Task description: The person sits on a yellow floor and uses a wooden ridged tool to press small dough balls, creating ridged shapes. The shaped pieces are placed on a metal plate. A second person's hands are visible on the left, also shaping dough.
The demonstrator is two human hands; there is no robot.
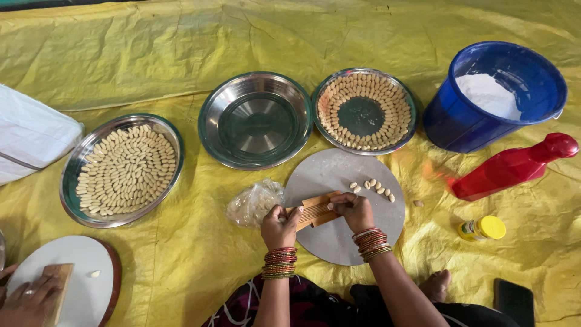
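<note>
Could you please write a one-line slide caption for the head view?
Both hands, left hand and right hand, press dough on a ridged wooden board over a round grey board.

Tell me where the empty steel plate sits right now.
In the head view, the empty steel plate lies on the yellow sheet at upper centre, between two plates of shaped dough pieces, just beyond the round board.

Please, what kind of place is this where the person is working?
Probably a floor workspace for making snacks by hand, perhaps at home. A yellow sheet covers the ground; steel plates hold rows of small shaped dough pieces, and both hands, left hand and right hand, hold a ridged wooden board.
</note>
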